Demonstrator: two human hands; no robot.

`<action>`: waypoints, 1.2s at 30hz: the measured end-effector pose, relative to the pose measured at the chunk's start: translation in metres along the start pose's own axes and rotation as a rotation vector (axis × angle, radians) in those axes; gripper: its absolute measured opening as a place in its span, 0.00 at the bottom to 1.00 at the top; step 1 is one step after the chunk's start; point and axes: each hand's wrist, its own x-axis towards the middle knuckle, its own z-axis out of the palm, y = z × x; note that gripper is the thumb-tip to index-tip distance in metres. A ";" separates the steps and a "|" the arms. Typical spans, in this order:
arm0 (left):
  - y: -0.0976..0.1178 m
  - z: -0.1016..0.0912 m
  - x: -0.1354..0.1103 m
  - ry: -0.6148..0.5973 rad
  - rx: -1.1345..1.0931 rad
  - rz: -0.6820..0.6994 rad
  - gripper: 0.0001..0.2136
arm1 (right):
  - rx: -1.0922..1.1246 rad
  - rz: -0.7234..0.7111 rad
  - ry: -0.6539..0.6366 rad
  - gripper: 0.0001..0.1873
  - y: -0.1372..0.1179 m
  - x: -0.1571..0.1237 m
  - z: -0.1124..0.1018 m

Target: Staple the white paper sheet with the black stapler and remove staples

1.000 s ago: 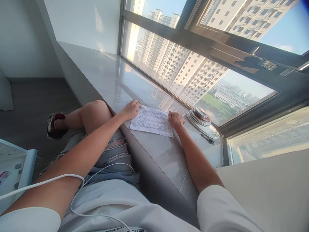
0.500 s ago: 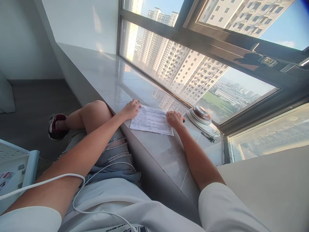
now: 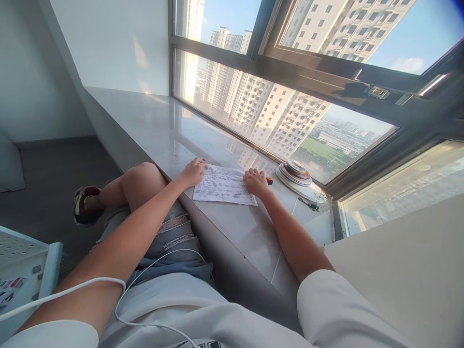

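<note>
A printed sheet of paper (image 3: 223, 186) with lines of dark text lies on the grey tiled ledge (image 3: 224, 227). My left hand (image 3: 195, 172) holds the sheet at its upper left edge, fingers bent over it. At the opposite edge, my right hand (image 3: 255, 181) has its fingers curled on the upper right part of the paper. A small orange and black object (image 3: 269, 181) shows just beyond my right hand; its kind cannot be made out. A small dark bit shows by the left fingertips.
A stack of round plate-like discs (image 3: 297, 175) stands by the window, with dark keys or a similar small item (image 3: 310, 204) beside it. A white cable (image 3: 119, 309) runs over my left forearm and lap. A white perforated rack (image 3: 25, 256) is at the lower left.
The view has tilted slightly, so the window and ledge sit lower in it. Both hands stay at the paper's two sides, with little visible movement.
</note>
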 end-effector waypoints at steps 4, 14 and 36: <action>-0.001 0.000 0.000 0.011 0.002 0.005 0.16 | 0.227 0.035 0.197 0.17 0.023 -0.006 0.001; -0.002 0.002 0.002 0.043 0.001 0.017 0.16 | 0.343 0.199 0.382 0.20 0.076 -0.022 0.022; 0.005 -0.006 0.001 -0.004 -0.092 0.071 0.15 | 0.768 0.205 0.513 0.19 -0.034 0.015 -0.017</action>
